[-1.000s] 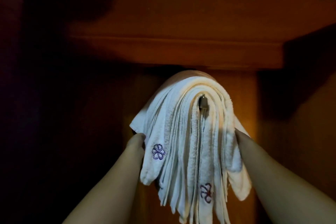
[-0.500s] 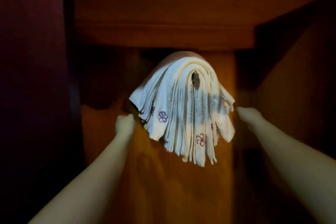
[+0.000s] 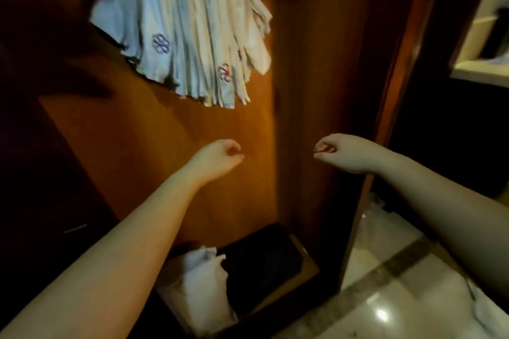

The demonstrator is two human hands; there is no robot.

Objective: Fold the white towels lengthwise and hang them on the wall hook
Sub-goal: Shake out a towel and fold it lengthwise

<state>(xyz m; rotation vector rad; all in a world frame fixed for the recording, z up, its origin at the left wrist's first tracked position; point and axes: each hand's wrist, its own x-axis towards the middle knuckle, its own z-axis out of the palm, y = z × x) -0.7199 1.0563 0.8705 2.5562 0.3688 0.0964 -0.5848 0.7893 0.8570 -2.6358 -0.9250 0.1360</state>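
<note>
**Towels hung, hands free: look for the next one**

Your left hand hangs in the air in front of the wooden panel, fingers curled loosely inward with the thumb against them, holding nothing. Your right hand mirrors it just beside the panel's edge, also loosely curled and empty. Neither hand touches the wood or any cloth, and both sit well below the bundle.

The white towels hang above and to the left of your hands, a thick sheaf of folded layers fanning downward against the panel. Two embroidered flower marks show on them, a blue one and a red one. The hook itself runs out of view at the top, so you cannot confirm from here how securely the bundle sits on it.

By the look of it, the hanging step for this batch is finished and you are between towels. Your next move, as far as can be judged, is to find another towel. Low down, near the floor, a crumpled white cloth lies beside a dark tray-like object; whether it is a towel is unclear in this dim light. The pale tiled floor shows to the right, with more white fabric at the lower right corner. If you fetch one, you will need both hands spread to take its corners and bring the long edges together before lifting it to the hook.
</note>
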